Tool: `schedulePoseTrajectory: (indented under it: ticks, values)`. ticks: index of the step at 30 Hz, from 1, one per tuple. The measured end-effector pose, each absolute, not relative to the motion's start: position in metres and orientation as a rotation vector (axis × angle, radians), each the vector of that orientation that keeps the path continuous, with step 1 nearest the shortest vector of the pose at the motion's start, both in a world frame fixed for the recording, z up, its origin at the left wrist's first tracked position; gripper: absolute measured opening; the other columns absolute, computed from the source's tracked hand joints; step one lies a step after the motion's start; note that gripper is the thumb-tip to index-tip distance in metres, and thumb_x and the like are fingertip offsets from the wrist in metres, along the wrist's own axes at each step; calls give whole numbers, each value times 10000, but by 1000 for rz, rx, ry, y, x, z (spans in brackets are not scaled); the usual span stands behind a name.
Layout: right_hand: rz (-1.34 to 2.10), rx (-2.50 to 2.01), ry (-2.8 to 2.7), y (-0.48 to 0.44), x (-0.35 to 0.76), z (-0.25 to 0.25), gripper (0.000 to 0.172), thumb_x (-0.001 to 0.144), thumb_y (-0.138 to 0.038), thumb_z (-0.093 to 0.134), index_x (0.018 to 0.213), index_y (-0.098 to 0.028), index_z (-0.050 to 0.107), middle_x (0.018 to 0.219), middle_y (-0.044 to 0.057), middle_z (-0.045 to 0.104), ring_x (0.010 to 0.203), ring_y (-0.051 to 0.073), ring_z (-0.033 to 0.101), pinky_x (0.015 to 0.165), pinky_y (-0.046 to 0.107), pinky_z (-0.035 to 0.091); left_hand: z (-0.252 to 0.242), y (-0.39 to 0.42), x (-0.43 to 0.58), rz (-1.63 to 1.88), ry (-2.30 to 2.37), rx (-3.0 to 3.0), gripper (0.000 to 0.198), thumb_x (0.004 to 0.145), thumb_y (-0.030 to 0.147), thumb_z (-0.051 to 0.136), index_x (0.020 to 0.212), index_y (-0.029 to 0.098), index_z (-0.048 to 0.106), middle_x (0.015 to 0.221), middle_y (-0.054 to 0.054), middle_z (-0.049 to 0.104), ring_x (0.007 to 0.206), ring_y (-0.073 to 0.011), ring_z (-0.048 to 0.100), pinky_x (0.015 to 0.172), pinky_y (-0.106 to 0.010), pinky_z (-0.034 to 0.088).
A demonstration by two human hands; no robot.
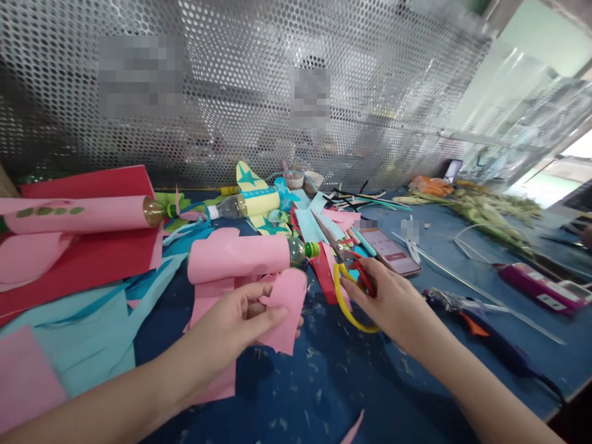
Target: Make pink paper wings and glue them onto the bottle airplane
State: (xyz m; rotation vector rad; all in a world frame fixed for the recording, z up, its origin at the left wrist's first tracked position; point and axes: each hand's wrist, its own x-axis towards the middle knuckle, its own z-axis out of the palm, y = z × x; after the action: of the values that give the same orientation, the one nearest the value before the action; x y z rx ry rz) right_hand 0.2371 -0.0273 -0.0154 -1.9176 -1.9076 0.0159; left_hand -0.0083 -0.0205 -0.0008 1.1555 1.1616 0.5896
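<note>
My left hand (252,314) pinches a pink paper piece (287,308) with one rounded end between thumb and fingers. Just behind it lies a plastic bottle wrapped in pink paper (238,258), its green cap pointing right. Over to the right, my right hand (382,287) has its fingers closed at the red and yellow handles of a pair of scissors (345,299). The blades point away, among paper scraps. Beyond the pink bottle lies a bottle dressed as a yellow plane (259,200) with blue stars.
At left, another pink-wrapped bottle (83,214) rests on red sheets (115,246), near light blue paper (92,333). A phone (393,250), a glue gun (499,339), a purple device (541,287) and leaves (490,213) lie right. A perforated metal screen (240,92) stands behind.
</note>
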Motion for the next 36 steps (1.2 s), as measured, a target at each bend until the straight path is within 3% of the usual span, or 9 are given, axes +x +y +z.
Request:
schedulePoseTrajectory:
  ticks: [5,10,12,16,21,23,28,31,36]
  values:
    - [-31,-2191,-1940,-19,240,-16,442,806,-527,549,996,-144,663,698,84,698,683,284,675,594,312,448,-2,-19,-8,558,1125,1147,498,707,468,692,1084,156,604,869,-57,654,857,-236,623,715,-328,455]
    - [81,-2174,-1879,-18,234,-14,365,834,-482,534,1025,-182,617,689,43,712,652,265,675,578,307,431,-9,-20,-8,482,1032,1381,230,727,379,650,801,165,608,696,28,559,682,-152,549,606,-251,384]
    - [157,-2081,-1922,-20,230,-14,328,868,-440,486,1053,-183,570,682,30,712,631,247,668,577,304,432,-10,-23,-7,386,931,1464,170,729,306,628,833,172,630,696,38,558,673,-140,535,604,-237,380]
    - [241,-1976,-2110,-30,223,-11,324,929,-411,357,891,-206,604,699,51,721,628,231,678,587,307,436,-2,-34,-7,210,933,1596,198,703,194,578,880,186,665,722,34,591,674,-140,545,567,-213,378]
    - [21,-1918,-2105,-43,218,1,353,924,-410,347,875,-221,640,654,58,702,564,247,663,515,311,388,11,-40,-9,190,947,1737,209,757,217,534,893,205,692,838,12,686,789,-177,618,629,-218,441]
    - [217,-1776,-2047,-46,215,8,349,916,-443,390,815,-219,638,711,56,699,607,217,652,547,297,415,13,-39,-10,196,954,1782,228,740,193,544,907,214,697,861,17,699,806,-179,628,641,-218,447]
    - [1355,-1380,-2058,-53,202,8,177,812,-375,624,888,-216,645,743,-2,660,629,135,579,537,206,420,17,-34,-9,227,1031,1906,238,708,214,621,931,231,701,854,20,710,722,-169,626,586,-225,438]
    - [1356,-1392,-2010,-53,200,0,116,833,-294,597,810,-189,641,655,-21,578,582,110,505,526,207,382,18,-24,-13,361,1046,1958,211,762,275,609,953,227,687,850,15,714,709,-158,640,619,-234,477]
    - [1303,-1295,-1538,-43,212,-1,217,842,-408,601,900,-202,564,698,-26,562,598,110,515,530,204,423,17,2,-26,593,1218,2202,198,840,333,565,970,230,675,929,-3,701,827,-176,643,751,-285,511]
